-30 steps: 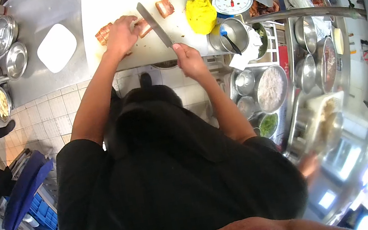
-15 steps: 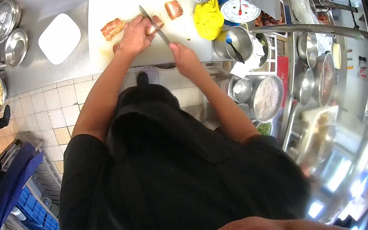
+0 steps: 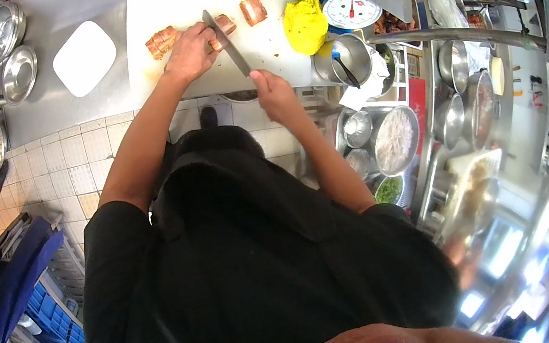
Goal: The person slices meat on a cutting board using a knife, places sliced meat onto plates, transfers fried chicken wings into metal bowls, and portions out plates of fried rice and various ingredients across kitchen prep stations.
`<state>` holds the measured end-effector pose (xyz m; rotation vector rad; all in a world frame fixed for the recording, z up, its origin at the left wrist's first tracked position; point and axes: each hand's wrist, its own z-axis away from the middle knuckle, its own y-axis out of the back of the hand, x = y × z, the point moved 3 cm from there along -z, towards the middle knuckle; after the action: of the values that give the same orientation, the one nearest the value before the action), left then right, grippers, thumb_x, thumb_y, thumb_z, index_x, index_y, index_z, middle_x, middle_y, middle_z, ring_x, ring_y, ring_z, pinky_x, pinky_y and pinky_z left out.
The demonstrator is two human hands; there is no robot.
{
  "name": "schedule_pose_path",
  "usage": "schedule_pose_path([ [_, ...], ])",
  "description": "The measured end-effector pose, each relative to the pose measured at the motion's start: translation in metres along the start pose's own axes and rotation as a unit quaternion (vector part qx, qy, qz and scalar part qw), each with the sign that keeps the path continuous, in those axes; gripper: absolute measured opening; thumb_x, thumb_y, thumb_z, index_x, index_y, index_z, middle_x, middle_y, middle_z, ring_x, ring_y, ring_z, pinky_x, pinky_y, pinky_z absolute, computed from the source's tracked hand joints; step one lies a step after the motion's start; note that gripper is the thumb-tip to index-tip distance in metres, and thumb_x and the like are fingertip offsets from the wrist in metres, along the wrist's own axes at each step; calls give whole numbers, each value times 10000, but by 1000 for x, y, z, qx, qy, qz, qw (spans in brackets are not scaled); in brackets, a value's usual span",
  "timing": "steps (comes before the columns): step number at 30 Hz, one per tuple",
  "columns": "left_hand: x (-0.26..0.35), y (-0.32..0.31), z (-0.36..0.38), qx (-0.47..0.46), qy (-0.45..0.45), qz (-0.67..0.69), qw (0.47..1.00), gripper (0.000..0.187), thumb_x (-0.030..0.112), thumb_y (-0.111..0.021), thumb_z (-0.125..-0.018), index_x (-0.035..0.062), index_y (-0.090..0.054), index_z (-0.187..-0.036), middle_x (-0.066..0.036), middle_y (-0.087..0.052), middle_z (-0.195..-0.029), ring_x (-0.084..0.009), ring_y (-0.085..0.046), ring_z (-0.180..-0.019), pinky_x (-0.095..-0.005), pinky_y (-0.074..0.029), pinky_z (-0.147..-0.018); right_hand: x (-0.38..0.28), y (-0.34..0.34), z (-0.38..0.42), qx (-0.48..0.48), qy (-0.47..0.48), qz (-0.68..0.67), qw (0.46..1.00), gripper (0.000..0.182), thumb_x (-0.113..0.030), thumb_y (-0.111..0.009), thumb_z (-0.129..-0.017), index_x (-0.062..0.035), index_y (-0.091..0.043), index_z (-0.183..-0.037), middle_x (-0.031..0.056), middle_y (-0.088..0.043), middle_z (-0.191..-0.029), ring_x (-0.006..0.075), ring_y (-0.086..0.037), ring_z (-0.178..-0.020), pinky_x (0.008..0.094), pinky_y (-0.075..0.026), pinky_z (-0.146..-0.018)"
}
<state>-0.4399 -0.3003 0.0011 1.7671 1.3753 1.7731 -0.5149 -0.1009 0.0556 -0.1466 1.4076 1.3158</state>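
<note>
Slicing step: left hand (image 3: 190, 48) clamps a slab of cooked meat (image 3: 221, 26) on the white cutting board (image 3: 182, 0), right hand (image 3: 269, 90) closed round the handle of a knife (image 3: 224, 42) set beside the fingers; next cut likely needs the blade kept clear of the fingertips.

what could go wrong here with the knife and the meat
The left hand pins the meat right beside the knife blade, so a slip might nick the fingers. The right hand grips the handle out past the edge of the cutting board, so control may be weaker. The loose meat piece could get knocked.
</note>
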Motion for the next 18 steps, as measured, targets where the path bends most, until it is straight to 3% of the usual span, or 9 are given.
schedule_pose_path([
  [3, -4, -2, 1, -9, 7, 9, 1000, 262, 110, -732, -704, 77, -602, -930, -91, -564, -1012, -306, -566, -970, -421, -424, -831, -1, 8, 7, -18, -40, -5, 999, 412, -343, -398, -998, 4, -619, -1018, 287, -621, -924, 476, -584, -907, 477, -467, -791],
  [6, -2, -2, 0, 21, 8, 0, 1000, 246, 94, -724, -702, 71, -596, -911, -98, -566, -999, -312, -567, -958, -425, -432, -817, 9, -12, -10, 15, 29, 37, 999, 411, -341, -390, -1001, 5, -612, -985, 289, -614, -907, 484, -576, -890, 487, -465, -771],
  [9, 3, -6, 5, 32, 19, -2, 999, 252, 85, -717, -700, 65, -595, -920, -111, -566, -1011, -332, -563, -961, -438, -445, -819, 17, -47, -67, 39, 98, -4, 994, 400, -338, -390, -999, -2, -606, -979, 292, -611, -928, 488, -570, -884, 494, -461, -769],
  [12, -3, -7, 1, 42, 11, 6, 999, 275, 98, -713, -707, 57, -596, -952, -127, -558, -1026, -344, -554, -981, -444, -448, -842, 6, -40, -77, 15, 51, -10, 999, 402, -341, -398, -996, 2, -607, -1010, 278, -623, -911, 494, -571, -869, 501, -457, -762],
  [18, 9, -11, -3, 45, 74, 24, 996, 324, 126, -705, -742, 40, -575, -1026, -151, -535, -1043, -345, -531, -1022, -442, -431, -894, -7, 6, -56, -7, -79, -81, 994, 435, -377, -413, -995, 0, -616, -1065, 182, -593, -688, 317, -589, -639, 419, -468, -667],
])
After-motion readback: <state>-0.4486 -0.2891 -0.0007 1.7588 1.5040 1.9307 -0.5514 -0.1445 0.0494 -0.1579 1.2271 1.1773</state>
